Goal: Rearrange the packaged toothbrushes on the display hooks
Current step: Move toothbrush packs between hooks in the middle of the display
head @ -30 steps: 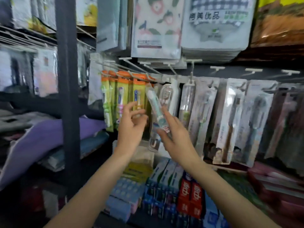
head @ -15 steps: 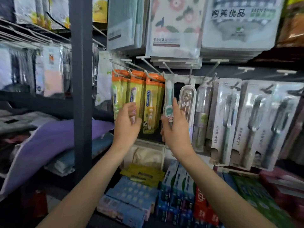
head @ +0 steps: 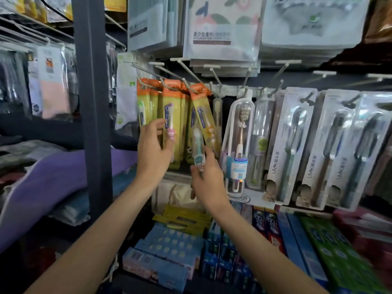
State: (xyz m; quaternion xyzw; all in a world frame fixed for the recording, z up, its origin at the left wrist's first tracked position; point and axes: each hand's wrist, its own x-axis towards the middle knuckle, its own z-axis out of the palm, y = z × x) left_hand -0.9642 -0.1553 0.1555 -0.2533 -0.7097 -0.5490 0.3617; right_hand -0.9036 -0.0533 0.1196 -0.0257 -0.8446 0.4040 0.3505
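Note:
Several orange-and-yellow toothbrush packs (head: 171, 115) hang from white display hooks (head: 192, 78) at centre left. My left hand (head: 153, 149) is raised in front of them, fingers spread and loosely bent around the lower part of one pack with a pink-handled brush. My right hand (head: 206, 176) pinches the bottom end of a teal-and-white packaged toothbrush (head: 198, 148), held upright just below the rightmost orange pack, which hangs tilted. To the right hang clear toothbrush cases (head: 238, 143) and white boxed toothbrushes (head: 285, 145).
A dark metal upright (head: 91, 107) stands left of the hooks. Flat cloth packets (head: 220, 28) hang above. Toothpaste boxes (head: 273, 228) and blue cartons (head: 167, 249) fill the shelf below. Folded purple fabric (head: 53, 181) lies on the left shelf.
My right hand has brought the teal toothbrush pack lower and leftward, under the orange packs. The left hand has opened wider around the pink-brush pack. The view has moved closer.

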